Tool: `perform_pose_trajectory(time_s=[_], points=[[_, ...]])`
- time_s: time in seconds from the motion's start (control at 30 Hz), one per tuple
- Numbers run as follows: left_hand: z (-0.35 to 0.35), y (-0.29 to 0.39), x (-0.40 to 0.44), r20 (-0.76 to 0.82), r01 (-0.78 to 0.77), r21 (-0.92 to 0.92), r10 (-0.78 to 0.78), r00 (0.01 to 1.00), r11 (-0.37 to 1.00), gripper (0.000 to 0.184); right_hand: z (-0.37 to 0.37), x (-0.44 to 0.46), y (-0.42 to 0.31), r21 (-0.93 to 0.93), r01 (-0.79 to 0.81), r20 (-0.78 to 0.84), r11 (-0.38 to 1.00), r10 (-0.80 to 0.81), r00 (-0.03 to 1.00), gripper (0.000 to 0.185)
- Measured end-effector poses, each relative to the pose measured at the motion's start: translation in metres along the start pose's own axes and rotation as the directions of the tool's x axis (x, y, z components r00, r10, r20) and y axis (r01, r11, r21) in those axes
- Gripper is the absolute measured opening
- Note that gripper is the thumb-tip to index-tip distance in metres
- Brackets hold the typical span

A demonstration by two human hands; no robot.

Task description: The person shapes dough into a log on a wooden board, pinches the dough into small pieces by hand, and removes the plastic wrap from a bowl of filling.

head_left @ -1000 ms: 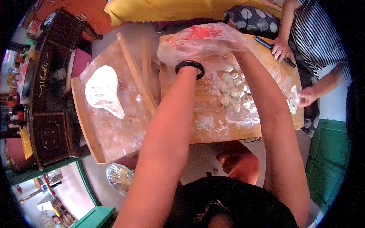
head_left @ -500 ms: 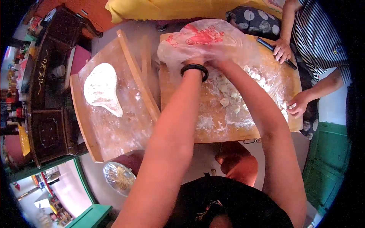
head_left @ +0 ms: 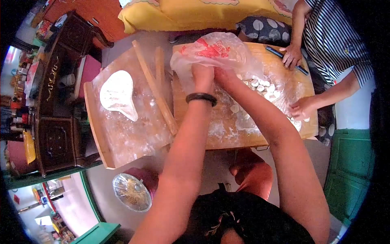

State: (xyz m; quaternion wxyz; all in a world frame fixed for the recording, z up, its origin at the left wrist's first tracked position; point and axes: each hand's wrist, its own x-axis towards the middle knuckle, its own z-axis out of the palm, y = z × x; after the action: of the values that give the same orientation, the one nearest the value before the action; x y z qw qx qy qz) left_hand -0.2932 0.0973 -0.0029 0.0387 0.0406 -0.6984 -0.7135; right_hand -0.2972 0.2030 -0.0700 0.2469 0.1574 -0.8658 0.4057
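A translucent plastic bag (head_left: 233, 45) with red print is spread over the back of the floured wooden board (head_left: 227, 122). My left hand (head_left: 203, 75), with a dark bracelet at the wrist, grips the near edge of the bag. Close beside it, my right hand (head_left: 224, 76) is closed on the same edge; its fingers are partly covered by the plastic. What the bag holds, if anything, cannot be made out. Small pale dough pieces (head_left: 264, 87) lie on the board to the right of my hands, partly behind my right forearm.
Another person (head_left: 337, 44) in a striped top stands at the right, one hand on a dark rolling pin (head_left: 274, 51), the other at the dough pieces. A flattened dough sheet (head_left: 118, 91) lies on a second board (head_left: 122, 140) at left. Below it stands a plastic-covered bowl (head_left: 132, 192).
My hands have drawn slightly nearer and left with the bag, whose edge now shows more clearly. The other person's lower hand has moved left and up from the board's right edge.
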Motion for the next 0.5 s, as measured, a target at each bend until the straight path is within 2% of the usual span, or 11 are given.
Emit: perform_pose_trajectory(time_s=[0.1, 0.17, 0.23, 0.3, 0.33, 0.37, 0.4, 0.43, 0.5], points=[[-0.013, -0.004, -0.012, -0.048, -0.002, 0.26, 0.015, 0.999, 0.965, 0.021, -0.02, 0.011, -0.023, -0.185, -0.097, 0.284, 0.978, 0.148, 0.947, 0.029], [-0.019, 0.017, -0.03, -0.038, -0.068, 0.242, 0.08, 0.996, 0.968, 0.021, -0.017, 0.027, 0.006, 0.006, -0.398, 0.516, 0.917, 0.338, 0.787, 0.032], [-0.023, 0.051, -0.05, -0.039, -0.131, 0.238, 0.144, 0.989, 0.962, 0.022, -0.029, 0.033, -0.001, 0.069, -0.532, 0.606, 0.844, 0.388, 0.694, 0.035], [-0.024, 0.088, -0.065, -0.047, -0.196, 0.247, 0.214, 0.976, 0.949, 0.021, -0.072, 0.045, -0.05, 0.064, -0.501, 0.546, 0.863, 0.39, 0.741, 0.039], [-0.026, 0.095, -0.063, -0.09, -0.305, 0.315, 0.348, 0.933, 0.899, 0.021, -0.056, 0.028, -0.039, 0.043, -0.258, 0.327, 0.965, 0.231, 0.916, 0.041], [-0.027, 0.101, -0.055, -0.122, -0.403, 0.387, 0.479, 0.869, 0.83, 0.022, -0.056, 0.014, -0.024, -0.035, -0.263, 0.408, 0.964, 0.254, 0.877, 0.04], [-0.028, 0.103, -0.046, -0.142, -0.487, 0.462, 0.604, 0.784, 0.741, 0.022, -0.08, 0.015, -0.069, -0.11, -0.256, 0.482, 0.96, 0.277, 0.831, 0.039], [-0.028, 0.099, -0.035, -0.093, -0.503, 0.587, 0.67, 0.736, 0.634, 0.022, -0.1, 0.015, -0.103, -0.182, -0.243, 0.55, 0.953, 0.304, 0.778, 0.038], [-0.033, 0.081, -0.017, 0.045, -0.493, 0.788, 0.765, 0.642, 0.368, 0.024, -0.126, 0.009, -0.122, 0.041, -0.26, 0.597, 0.965, 0.185, 0.781, 0.036]])
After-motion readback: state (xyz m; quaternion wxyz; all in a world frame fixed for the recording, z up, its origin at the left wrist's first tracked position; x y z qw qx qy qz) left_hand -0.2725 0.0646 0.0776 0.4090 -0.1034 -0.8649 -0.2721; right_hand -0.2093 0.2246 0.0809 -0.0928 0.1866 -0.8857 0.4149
